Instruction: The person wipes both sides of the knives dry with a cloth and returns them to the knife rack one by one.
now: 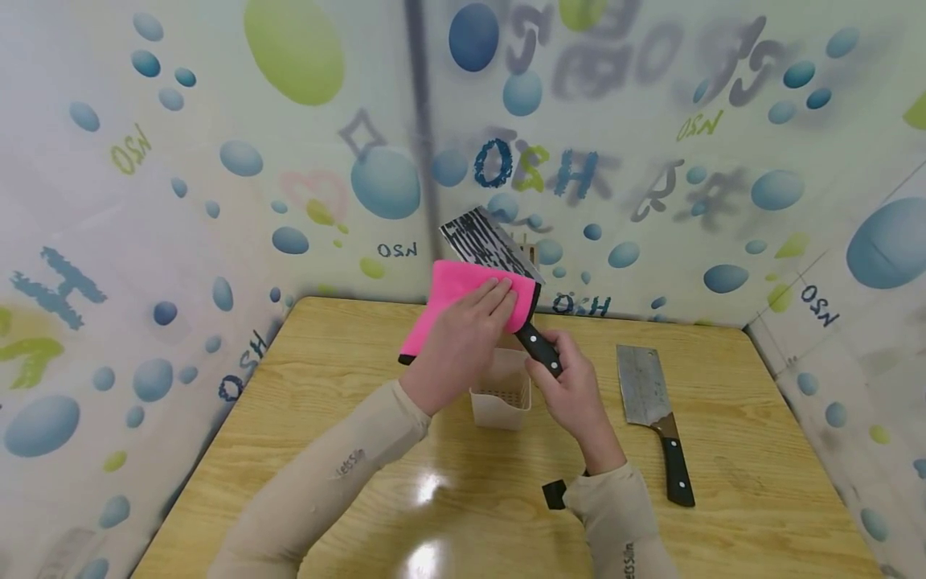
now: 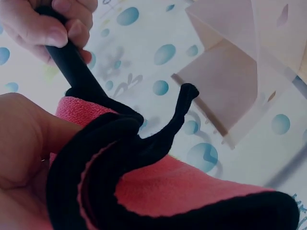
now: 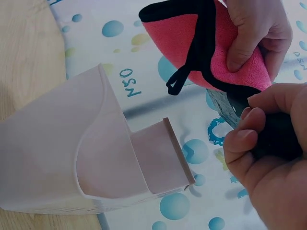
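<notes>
Over the counter (image 1: 347,362), near frame centre, holding the cleaver (image 1: 488,245) in a curled right grip (image 1: 571,386), pinching the cloth (image 1: 456,281) against its blade with the left grip (image 1: 463,338). Could get cut through the cloth by sliding carelessly along the edge.

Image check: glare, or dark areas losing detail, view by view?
Head: brightest, two main glare patches on the table, low in frame; left wrist: dimmer, the cloth clear in colour but its black trim shows little texture; right wrist: also dim, handle nearly featureless black.
</notes>
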Demonstrator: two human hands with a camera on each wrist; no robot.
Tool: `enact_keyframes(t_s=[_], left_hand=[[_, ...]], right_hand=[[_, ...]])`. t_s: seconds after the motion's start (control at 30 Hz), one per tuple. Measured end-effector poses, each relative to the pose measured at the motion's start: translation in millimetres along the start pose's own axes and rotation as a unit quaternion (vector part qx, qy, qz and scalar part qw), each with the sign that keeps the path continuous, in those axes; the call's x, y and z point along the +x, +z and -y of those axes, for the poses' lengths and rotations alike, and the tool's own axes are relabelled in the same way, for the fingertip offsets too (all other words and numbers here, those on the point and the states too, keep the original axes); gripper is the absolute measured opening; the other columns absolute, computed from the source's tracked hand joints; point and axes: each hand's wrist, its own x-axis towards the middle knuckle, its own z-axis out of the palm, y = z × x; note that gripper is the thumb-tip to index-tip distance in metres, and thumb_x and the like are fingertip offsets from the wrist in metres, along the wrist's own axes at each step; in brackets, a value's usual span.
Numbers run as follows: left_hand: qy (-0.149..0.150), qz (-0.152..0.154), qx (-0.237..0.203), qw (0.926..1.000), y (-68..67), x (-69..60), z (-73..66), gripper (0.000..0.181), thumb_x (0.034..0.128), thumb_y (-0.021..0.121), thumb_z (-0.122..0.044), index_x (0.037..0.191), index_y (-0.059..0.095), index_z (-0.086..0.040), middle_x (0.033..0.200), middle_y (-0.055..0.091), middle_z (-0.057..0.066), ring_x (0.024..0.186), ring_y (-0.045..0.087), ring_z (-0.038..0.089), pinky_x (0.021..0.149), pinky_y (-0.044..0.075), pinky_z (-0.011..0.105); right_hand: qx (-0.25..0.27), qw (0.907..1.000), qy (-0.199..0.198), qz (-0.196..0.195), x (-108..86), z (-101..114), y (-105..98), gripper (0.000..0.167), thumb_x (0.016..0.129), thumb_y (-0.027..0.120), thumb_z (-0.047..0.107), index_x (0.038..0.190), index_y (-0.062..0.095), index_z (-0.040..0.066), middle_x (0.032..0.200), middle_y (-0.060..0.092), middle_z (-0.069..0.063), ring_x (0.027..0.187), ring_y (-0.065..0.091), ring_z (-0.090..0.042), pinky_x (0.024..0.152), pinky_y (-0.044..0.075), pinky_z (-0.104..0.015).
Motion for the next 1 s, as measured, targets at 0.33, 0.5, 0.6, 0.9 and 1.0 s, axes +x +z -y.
enact_keyframes(t_s=[0.33,0.5,0.6,0.9,1.0], left_hand=[[-0.014,0.025,0.029,0.9992,-3.1,9.9,13.7,0.041,0.0987,0.06,-0.003,0.14,0.063,0.0,0.143,0.063,0.014,0.134,0.06,0.027,0.112,0.047,0.033],[-0.005,0.042,0.049,0.9979,-6.2,13.0,19.0,0.04,0.0988,0.06,-0.003,0.138,0.064,0.001,0.141,0.064,0.014,0.132,0.062,0.027,0.111,0.049,0.034],[-0.001,0.058,0.053,0.9969,-7.6,15.5,22.2,0.038,0.0994,0.062,-0.003,0.138,0.064,0.0,0.141,0.065,0.014,0.132,0.062,0.027,0.11,0.049,0.035],[0.025,0.059,0.06,0.9962,-6.4,18.2,30.9,0.036,0.0983,0.065,-0.003,0.134,0.068,-0.002,0.138,0.067,0.012,0.13,0.063,0.024,0.112,0.048,0.034],[0.033,0.061,0.055,0.9961,-6.3,17.5,31.8,0.039,0.0983,0.066,-0.004,0.138,0.066,-0.004,0.139,0.066,0.011,0.132,0.061,0.024,0.114,0.046,0.034]], right_hand=[[-0.003,0.9999,0.006,0.014,-1.2,1.0,0.5,0.028,0.099,0.063,0.002,0.126,0.058,0.0,0.101,0.062,-0.02,0.076,0.053,-0.024,0.059,0.046,-0.025],[-0.01,0.9997,0.004,0.021,-0.8,0.6,0.8,0.029,0.098,0.062,0.001,0.126,0.058,0.0,0.104,0.063,-0.019,0.081,0.054,-0.026,0.063,0.046,-0.027],[-0.016,0.9996,-0.001,0.023,-0.9,-0.4,1.1,0.029,0.097,0.062,0.0,0.126,0.058,0.001,0.106,0.064,-0.02,0.084,0.055,-0.027,0.064,0.045,-0.027],[-0.026,0.9991,0.004,0.033,-2.3,-1.1,2.0,0.03,0.097,0.063,0.0,0.126,0.058,0.0,0.109,0.064,-0.021,0.087,0.057,-0.029,0.065,0.047,-0.028],[-0.028,0.999,0.006,0.035,-2.4,-1.0,2.0,0.031,0.096,0.063,0.001,0.126,0.058,0.0,0.108,0.064,-0.022,0.085,0.057,-0.028,0.064,0.046,-0.028]])
